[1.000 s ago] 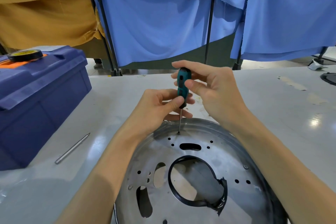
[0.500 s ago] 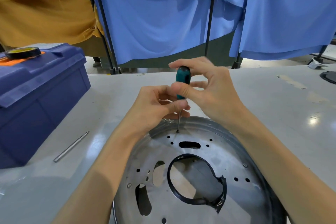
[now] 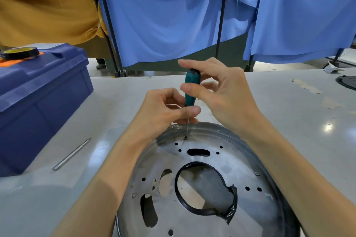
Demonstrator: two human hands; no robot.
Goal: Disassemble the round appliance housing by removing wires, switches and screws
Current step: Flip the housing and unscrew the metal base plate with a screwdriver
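Round housing (image 3: 240, 161) bears one screwdriver (image 3: 191, 84) upright on one screw (image 3: 185, 137), left hand (image 3: 159, 110) and right hand (image 3: 227, 92) both pinching it.

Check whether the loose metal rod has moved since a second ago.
No. The metal rod lies in the same spot beside the blue toolbox.

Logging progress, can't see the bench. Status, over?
Left grip pinches screwdriver at handle base; right grip pinches handle higher. Tip on screw at far edge of housing. Nothing blocking the tip.
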